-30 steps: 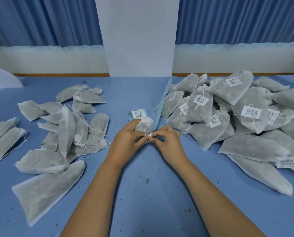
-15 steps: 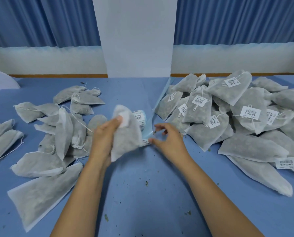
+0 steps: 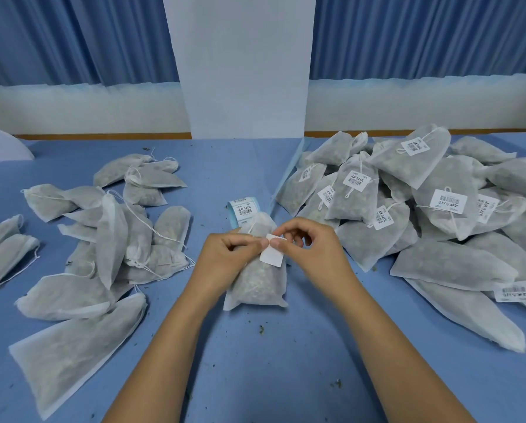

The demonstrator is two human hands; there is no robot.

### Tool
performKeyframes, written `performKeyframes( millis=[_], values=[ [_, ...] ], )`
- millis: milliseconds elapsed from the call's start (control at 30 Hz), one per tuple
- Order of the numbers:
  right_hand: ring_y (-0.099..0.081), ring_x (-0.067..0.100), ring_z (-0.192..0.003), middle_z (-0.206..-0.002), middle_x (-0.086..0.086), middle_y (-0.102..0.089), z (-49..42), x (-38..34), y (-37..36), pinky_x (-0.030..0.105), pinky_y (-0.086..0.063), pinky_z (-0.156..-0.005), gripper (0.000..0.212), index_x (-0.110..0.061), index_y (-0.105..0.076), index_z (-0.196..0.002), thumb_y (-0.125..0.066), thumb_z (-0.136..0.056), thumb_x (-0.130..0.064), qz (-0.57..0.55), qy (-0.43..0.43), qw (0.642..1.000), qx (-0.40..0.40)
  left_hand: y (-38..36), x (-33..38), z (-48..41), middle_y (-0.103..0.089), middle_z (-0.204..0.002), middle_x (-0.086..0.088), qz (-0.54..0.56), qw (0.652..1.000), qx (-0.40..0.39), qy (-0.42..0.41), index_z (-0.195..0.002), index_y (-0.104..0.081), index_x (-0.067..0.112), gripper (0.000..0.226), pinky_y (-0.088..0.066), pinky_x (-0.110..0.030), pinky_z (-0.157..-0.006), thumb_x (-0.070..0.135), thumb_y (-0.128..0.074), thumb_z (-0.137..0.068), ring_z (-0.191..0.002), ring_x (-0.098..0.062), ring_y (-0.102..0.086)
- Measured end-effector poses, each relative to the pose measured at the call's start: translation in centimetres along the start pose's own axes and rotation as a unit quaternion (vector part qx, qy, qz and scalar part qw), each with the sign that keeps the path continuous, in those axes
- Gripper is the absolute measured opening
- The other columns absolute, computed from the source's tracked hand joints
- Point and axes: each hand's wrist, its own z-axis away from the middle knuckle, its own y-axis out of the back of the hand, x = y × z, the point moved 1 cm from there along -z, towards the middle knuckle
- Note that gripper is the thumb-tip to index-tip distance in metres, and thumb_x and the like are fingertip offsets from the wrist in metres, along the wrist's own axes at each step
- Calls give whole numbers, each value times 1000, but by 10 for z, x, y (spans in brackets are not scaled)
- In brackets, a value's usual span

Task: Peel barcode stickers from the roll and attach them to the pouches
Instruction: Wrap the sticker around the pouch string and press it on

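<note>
A grey mesh pouch (image 3: pixel 257 282) lies flat on the blue table in front of me, its drawstring end pointing away. Above its upper half, a white sticker (image 3: pixel 272 254) hangs with its blank side toward me. My left hand (image 3: pixel 225 257) and my right hand (image 3: pixel 313 254) both pinch the sticker's top edge with thumb and fingertip. The sticker roll (image 3: pixel 242 210), on pale blue backing with a printed barcode facing up, lies just beyond the pouch.
A heap of unlabelled pouches (image 3: pixel 112 239) spreads over the left of the table. A larger heap of labelled pouches (image 3: pixel 423 203) fills the right. A strip of blue backing (image 3: pixel 289 175) runs back toward a white pillar (image 3: pixel 240 65).
My left hand has laid the pouch down flat in front of me. Both hands came together over it and now pinch a peeled sticker.
</note>
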Motion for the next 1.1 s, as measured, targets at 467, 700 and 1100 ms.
performKeyframes(
  millis=[467, 700, 1100],
  values=[
    [-37, 9, -49, -53, 5, -44, -1, -14, 15, 14, -36, -52, 19, -25, -65, -70, -72, -77, -9, -133, 78, 981, 120, -7, -8, 2, -74, -108, 3, 52, 982, -172, 52, -98, -78, 27, 28, -50, -14, -80, 4, -70, -83, -101, -8, -67],
    [-47, 7, -60, -64, -7, -58, 8, -19, -3, 17, -37, -62, 9, -12, -67, -73, -68, -79, -20, 62, 292, 946, 125, -17, -11, 8, -68, -120, -2, 69, 954, -282, 81, -120, -65, 15, 54, -44, -32, -104, 9, -78, -68, -119, -17, -59],
    [-43, 18, -75, -79, 1, -50, 4, -19, 5, 19, -33, -72, 16, -15, -74, -73, -82, -67, -27, 164, 293, 941, -34, 11, -3, 4, -69, -115, -4, 127, 930, -336, 80, -121, -64, 11, 79, -50, -22, -87, 33, -93, -51, -109, -15, -63]
  ],
)
